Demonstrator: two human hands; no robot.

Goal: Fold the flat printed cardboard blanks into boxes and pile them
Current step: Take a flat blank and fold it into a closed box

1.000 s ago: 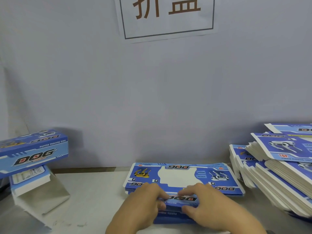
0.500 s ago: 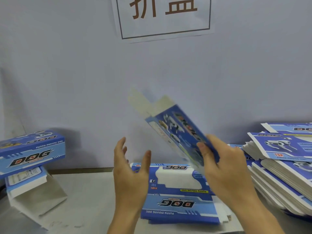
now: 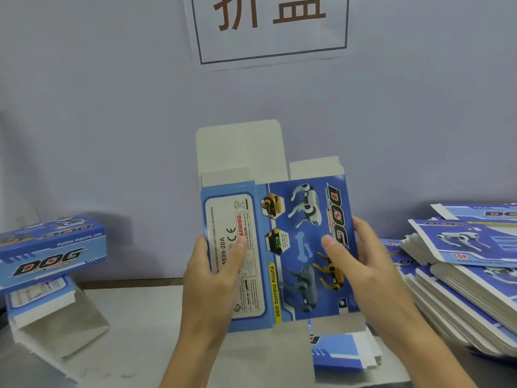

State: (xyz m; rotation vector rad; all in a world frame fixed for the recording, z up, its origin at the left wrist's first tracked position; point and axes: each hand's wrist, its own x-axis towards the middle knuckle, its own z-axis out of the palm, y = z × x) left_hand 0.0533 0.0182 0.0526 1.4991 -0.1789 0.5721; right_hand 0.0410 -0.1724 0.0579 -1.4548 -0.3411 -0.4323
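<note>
I hold one blue printed cardboard blank (image 3: 293, 247) upright in front of me, its white flaps sticking up at the top and down at the bottom. My left hand (image 3: 212, 275) grips its left edge, thumb on the white label panel. On the right edge, my right hand (image 3: 363, 264) grips with its thumb pressed on the dog picture. Beneath it on the table lies a small pile of flat blanks (image 3: 344, 351), mostly hidden by the held blank. A folded blue box (image 3: 50, 250) sits at the far left on top of another box (image 3: 42, 301).
A tall slanting stack of flat blanks (image 3: 461, 275) fills the right side of the grey table (image 3: 140, 331). A lilac wall stands close behind, with a paper sign (image 3: 271, 26) bearing brown characters.
The blank went from flat on the pile, to raised in my right hand alone, to upright with both hands gripping its side edges. The printed side now faces me.
</note>
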